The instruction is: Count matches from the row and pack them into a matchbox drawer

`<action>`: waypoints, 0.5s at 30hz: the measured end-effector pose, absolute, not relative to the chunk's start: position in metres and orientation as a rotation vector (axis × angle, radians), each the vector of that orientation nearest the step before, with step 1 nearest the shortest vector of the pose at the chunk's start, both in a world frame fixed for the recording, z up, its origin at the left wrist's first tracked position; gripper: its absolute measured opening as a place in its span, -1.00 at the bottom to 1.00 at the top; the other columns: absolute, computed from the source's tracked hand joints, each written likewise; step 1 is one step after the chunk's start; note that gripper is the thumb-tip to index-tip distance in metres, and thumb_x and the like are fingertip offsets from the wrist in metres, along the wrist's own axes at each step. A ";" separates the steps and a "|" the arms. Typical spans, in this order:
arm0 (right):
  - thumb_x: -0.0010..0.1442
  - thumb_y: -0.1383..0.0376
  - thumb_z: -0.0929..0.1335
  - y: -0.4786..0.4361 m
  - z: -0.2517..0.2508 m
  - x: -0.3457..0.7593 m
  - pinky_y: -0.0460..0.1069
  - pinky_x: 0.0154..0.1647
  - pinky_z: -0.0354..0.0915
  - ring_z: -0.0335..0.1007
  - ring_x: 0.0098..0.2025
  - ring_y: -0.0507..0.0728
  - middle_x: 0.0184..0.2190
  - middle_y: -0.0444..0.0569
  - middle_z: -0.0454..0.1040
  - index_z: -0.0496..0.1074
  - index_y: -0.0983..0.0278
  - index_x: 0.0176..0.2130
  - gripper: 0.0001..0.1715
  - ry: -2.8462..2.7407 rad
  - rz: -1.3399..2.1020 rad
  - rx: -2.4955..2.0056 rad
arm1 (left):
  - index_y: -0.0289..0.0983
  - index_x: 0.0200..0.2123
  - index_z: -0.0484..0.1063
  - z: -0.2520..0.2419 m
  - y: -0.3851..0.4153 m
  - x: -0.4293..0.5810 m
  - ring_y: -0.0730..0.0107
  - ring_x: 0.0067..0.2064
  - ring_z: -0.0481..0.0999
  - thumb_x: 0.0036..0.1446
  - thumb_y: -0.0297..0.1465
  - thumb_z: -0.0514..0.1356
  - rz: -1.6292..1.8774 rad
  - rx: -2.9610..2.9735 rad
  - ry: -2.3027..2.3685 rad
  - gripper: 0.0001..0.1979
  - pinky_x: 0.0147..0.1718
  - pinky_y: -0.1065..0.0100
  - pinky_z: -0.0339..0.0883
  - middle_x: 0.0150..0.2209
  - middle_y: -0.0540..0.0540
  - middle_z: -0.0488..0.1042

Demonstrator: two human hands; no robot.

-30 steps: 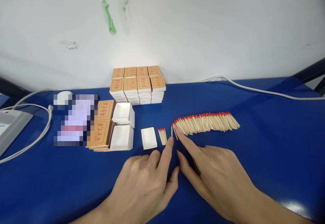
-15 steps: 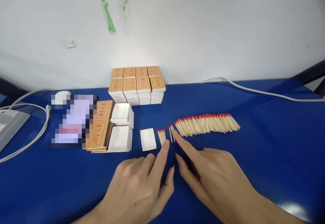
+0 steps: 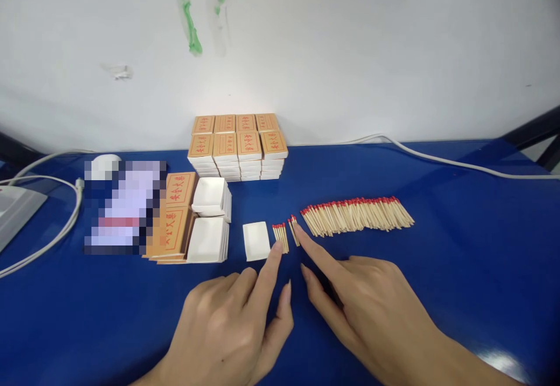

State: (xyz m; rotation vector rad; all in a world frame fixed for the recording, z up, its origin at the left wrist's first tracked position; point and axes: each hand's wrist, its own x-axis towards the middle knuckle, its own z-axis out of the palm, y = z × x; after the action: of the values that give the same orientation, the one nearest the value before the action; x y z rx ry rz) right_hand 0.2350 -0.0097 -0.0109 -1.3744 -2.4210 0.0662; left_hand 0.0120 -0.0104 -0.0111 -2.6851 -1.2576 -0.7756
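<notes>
Several red-tipped matches (image 3: 280, 235) lie side by side in a small group, and the index fingertip of my left hand (image 3: 238, 316) rests at their lower end. My right hand (image 3: 371, 298) has its index fingertip on a few separate matches (image 3: 293, 231) just to the right, partly covering them. On both hands the thumb is apart from the index finger and nothing is gripped. A white matchbox tray (image 3: 256, 241) lies left of the small group, with no matches in it. Farther right spreads a long row of matches (image 3: 356, 216), heads pointing away from me.
Stacked matchboxes (image 3: 238, 144) stand against the wall. Nearer, at left, are stacked white trays (image 3: 207, 240) and orange matchbox sleeves (image 3: 175, 228), beside a blurred-out phone (image 3: 133, 199). White cables (image 3: 437, 157) cross the blue table (image 3: 459, 246) at the back right and far left.
My left index fingertip has shifted left onto the small group of matches. My right fingertip has moved slightly left, and the few matches under it sit closer to that group.
</notes>
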 end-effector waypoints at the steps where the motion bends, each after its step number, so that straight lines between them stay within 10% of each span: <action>1: 0.58 0.33 0.16 -0.010 -0.011 0.234 0.05 -0.56 0.14 0.34 -0.68 0.10 -0.64 -0.27 0.40 0.27 0.49 0.47 -0.40 -2.418 0.052 -1.363 | -0.42 0.27 0.48 -0.011 -0.010 0.012 0.38 -0.63 0.42 0.44 -0.45 0.20 -0.771 -2.684 -1.251 -0.60 -0.65 0.23 0.29 -0.54 0.11 0.41; 15: 0.56 0.38 0.18 -0.011 -0.010 0.232 0.07 -0.50 0.21 0.44 -0.61 0.11 -0.51 -0.25 0.57 0.09 0.41 0.55 -0.34 -2.451 0.172 -1.341 | -0.44 0.23 0.48 -0.013 -0.010 0.011 0.35 -0.64 0.46 0.41 -0.45 0.21 -0.704 -2.651 -1.272 -0.62 -0.66 0.22 0.31 -0.54 0.08 0.46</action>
State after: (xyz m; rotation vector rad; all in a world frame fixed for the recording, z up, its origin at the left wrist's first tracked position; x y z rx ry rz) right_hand 0.2324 -0.0106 -0.0098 -1.3411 -2.4509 0.1715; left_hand 0.0106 -0.0102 -0.0132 -2.6509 -1.2719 -0.7038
